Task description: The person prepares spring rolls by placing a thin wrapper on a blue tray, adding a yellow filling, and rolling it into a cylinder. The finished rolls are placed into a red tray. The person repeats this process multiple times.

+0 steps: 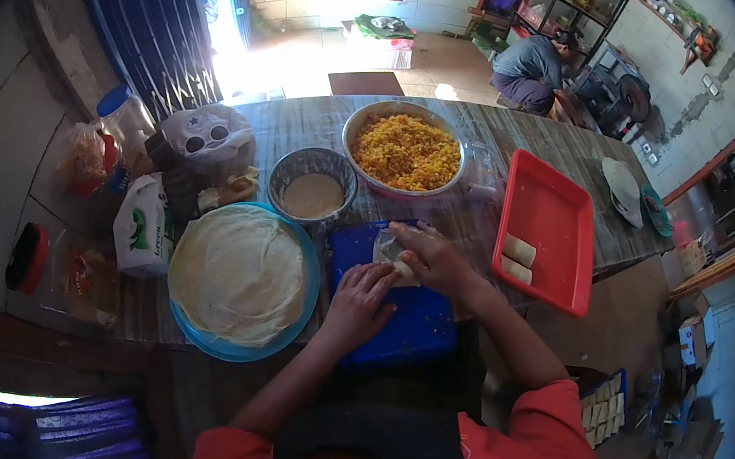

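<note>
On the blue tray [406,332] lies a partly folded wrapper [407,276] with a pale, thin far part. My left hand [362,295] rests its fingertips on the wrapper's near left side. Across its right and far side lies my right hand [433,259], its palm down; the hands hide much of the wrapper. A stack of round thin wrappers [239,275] sits on a light blue plate [314,278] at the left. Beyond the tray stand a bowl of pale batter [313,196] and a metal bowl of chopped orange-yellow filling [409,151]. Two rolls [519,249] lie in a red tray [552,205].
A tissue pack [143,228], a white plastic bag [210,132] and jars crowd the table's left side. Plates [624,187] stand at the far right. Another person [531,70] crouches beyond the table. A tray of rolls [605,407] sits lower right.
</note>
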A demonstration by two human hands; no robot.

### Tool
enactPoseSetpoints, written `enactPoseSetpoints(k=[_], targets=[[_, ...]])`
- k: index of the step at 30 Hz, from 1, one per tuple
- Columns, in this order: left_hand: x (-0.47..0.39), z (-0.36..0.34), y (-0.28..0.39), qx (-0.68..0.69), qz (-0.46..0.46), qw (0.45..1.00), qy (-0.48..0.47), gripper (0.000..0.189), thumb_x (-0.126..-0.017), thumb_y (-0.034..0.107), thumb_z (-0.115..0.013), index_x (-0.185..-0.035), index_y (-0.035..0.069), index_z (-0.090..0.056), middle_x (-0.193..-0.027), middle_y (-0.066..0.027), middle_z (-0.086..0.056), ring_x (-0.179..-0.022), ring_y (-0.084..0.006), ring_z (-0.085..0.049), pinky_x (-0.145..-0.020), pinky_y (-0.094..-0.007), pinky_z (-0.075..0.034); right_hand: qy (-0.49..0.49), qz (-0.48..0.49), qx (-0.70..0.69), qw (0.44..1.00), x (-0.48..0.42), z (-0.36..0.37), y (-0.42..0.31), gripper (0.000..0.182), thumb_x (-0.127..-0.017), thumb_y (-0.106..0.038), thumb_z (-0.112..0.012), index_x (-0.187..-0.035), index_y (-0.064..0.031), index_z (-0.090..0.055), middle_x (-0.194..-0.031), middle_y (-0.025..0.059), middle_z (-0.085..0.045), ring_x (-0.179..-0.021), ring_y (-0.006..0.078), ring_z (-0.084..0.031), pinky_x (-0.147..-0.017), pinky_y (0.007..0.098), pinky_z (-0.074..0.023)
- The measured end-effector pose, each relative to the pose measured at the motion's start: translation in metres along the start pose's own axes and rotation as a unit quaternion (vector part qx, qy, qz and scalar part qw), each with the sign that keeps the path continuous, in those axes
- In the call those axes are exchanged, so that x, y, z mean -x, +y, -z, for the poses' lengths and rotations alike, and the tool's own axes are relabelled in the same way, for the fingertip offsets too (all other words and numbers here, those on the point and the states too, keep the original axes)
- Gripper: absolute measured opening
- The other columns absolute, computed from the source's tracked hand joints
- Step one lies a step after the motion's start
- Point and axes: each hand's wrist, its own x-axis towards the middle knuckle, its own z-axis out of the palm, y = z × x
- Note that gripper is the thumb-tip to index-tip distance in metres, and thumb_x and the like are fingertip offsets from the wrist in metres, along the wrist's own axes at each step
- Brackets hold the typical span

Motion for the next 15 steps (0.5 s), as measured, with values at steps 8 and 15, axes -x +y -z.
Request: enactPoseSetpoints(k=[8,15], targets=[[-0.011,0.001,-0.008,-0.02,-0.001,1.0,-0.022,0.053,-0.075,0.014,-0.074,-0.125,0.008,-0.059,-0.127,-0.0105,-0.058,-0.121,-0.0314,-0.052,-0.106,-0.0484,-0.038,-0.029,-0.037,0.026,0.999,0.014,0.02,0.0,0.043,-0.093,-0.017,-0.061,-0.133,-0.0037,-0.057,-0.127,0.0168,-0.063,-0.118,0.0342,-0.059,-0.106,0.0467,-0.041],[-0.015,0.04,-0.023,-0.091,0.146,0.984,0.039,0.035,-0.071,0.013,-0.076,-0.106,0.011,-0.07,-0.118,-0.0086,-0.062,-0.12,-0.0284,-0.053,-0.106,-0.0469,-0.037,0.053,-0.043,-0.058,0.996,0.013,0.02,-0.024,0.04,-0.091,-0.016,-0.065,-0.128,-0.0043,-0.06,-0.121,0.0165,-0.066,-0.113,0.0324,-0.062,-0.102,0.0464,-0.0432]])
